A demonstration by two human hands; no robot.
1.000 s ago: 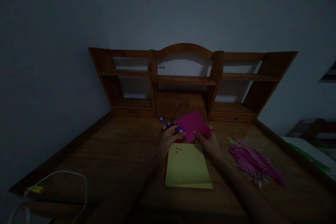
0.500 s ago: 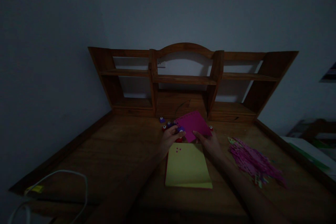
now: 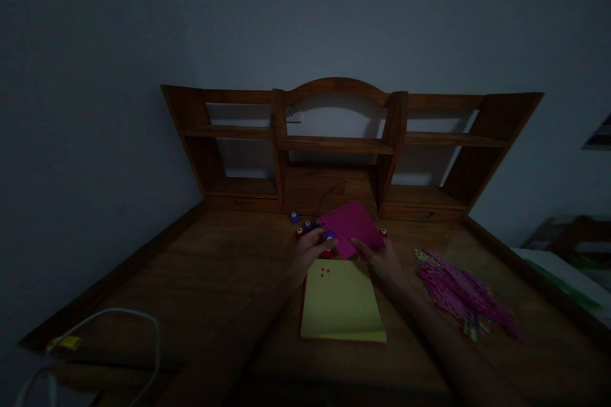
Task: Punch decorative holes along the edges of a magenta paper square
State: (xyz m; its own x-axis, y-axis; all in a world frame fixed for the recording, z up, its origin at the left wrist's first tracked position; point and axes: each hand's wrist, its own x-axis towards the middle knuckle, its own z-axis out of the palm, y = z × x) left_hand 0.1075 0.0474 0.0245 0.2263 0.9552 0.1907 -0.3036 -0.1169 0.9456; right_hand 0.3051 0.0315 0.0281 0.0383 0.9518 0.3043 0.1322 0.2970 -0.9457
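My left hand [image 3: 309,248] is closed around a small purple paper punch [image 3: 328,236] at the left edge of a magenta sheet of paper [image 3: 352,225]. My right hand [image 3: 382,261] pinches the sheet's near edge and holds it tilted above the desk. Under both hands lies a yellow pad of paper [image 3: 340,300] with a few tiny pink punched dots [image 3: 325,272] on its far part. More small punches, purple [image 3: 295,217] and red [image 3: 383,233], sit just behind the sheet.
The wooden desk [image 3: 214,280] has a shelf unit [image 3: 337,146] along its back against a grey wall. A heap of pink punched paper strips [image 3: 461,292] lies to the right. A white cable [image 3: 119,337] loops at the near left corner. The room is dim.
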